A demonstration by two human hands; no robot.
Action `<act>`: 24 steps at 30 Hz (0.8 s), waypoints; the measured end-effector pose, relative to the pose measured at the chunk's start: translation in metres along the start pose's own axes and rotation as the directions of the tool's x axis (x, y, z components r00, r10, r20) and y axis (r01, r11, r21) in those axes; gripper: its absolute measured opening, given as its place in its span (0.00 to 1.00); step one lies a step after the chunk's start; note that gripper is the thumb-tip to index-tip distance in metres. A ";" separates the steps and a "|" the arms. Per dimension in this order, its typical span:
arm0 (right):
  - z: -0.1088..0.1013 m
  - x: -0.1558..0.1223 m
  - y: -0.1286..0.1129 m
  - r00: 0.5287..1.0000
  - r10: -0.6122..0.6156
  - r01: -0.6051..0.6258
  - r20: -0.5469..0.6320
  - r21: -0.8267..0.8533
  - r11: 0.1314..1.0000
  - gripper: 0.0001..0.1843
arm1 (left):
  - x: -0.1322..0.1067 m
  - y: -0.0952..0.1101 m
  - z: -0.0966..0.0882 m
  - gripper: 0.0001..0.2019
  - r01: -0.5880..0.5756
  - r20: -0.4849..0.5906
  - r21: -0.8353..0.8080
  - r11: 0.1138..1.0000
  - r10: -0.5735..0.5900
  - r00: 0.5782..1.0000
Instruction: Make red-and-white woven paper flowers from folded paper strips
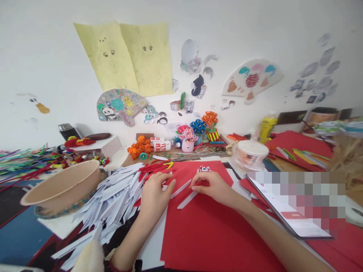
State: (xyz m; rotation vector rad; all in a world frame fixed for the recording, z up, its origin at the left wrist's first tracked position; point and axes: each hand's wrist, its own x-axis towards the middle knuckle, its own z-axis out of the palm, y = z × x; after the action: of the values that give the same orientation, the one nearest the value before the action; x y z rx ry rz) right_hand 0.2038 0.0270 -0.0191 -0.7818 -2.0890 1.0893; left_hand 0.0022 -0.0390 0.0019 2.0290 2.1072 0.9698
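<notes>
lying over red paper (204, 234): white strip (185, 201) | likely light, creasable; pinch edges | left hand (155, 190): fingertips apart | right hand (214, 187): can't tell grip

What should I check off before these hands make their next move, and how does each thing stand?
1. Red paper spread beneath the right hand: ok.
2. White paper strip in the right hand's fingertips: ok.
3. Left hand gripping anything: cannot tell.
4. Pile of white strips beside the left arm: ok.
5. Smartphone apart from the right hand: ok.
</notes>
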 end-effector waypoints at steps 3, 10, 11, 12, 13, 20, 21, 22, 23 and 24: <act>-0.001 0.000 0.000 0.999 0.012 -0.014 0.031 0.049 0.999 0.06 | 0.000 0.000 0.000 0.12 0.007 0.003 0.036 0.999 -0.007 1.000; 0.001 -0.002 -0.001 0.999 -0.001 0.001 0.053 -0.006 1.000 0.06 | -0.001 0.003 -0.002 0.13 0.029 0.045 0.157 0.987 -0.037 0.998; 0.001 -0.002 -0.002 0.999 -0.004 0.005 0.047 -0.017 1.000 0.06 | -0.001 0.003 -0.002 0.13 0.025 0.060 0.170 0.985 -0.035 0.998; 0.001 -0.002 -0.002 0.999 -0.009 0.011 0.045 -0.026 1.000 0.06 | -0.001 0.003 -0.002 0.13 0.019 0.075 0.182 0.983 -0.033 0.997; 0.001 -0.002 -0.002 0.999 -0.016 0.018 0.047 -0.032 0.999 0.05 | -0.001 0.003 -0.002 0.13 0.012 0.090 0.194 0.981 -0.030 0.995; 0.002 -0.002 0.000 0.994 -0.052 0.062 0.094 -0.101 0.993 0.04 | -0.002 0.004 0.001 0.12 -0.004 0.116 0.284 0.959 -0.031 0.993; 0.002 -0.002 0.001 0.994 -0.058 0.068 0.093 -0.112 0.991 0.04 | -0.002 0.003 0.001 0.12 -0.016 0.125 0.294 0.956 -0.022 0.992; 0.003 -0.002 0.001 0.993 -0.066 0.077 0.093 -0.120 0.990 0.04 | -0.002 0.003 0.002 0.11 -0.033 0.130 0.303 0.953 -0.007 0.992; 0.003 -0.002 0.001 0.992 -0.075 0.087 0.097 -0.127 0.988 0.04 | -0.002 0.002 0.002 0.11 -0.052 0.127 0.309 0.950 0.012 0.992; 0.003 -0.002 0.002 0.991 -0.084 0.097 0.102 -0.133 0.986 0.04 | -0.002 0.002 0.003 0.11 -0.073 0.117 0.312 0.947 0.038 0.992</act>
State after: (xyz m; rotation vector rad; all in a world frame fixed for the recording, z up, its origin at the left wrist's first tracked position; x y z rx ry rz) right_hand 0.2027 0.0251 -0.0224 -0.7045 -2.2774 0.9584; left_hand 0.0056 -0.0398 0.0002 2.2343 2.2785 0.5362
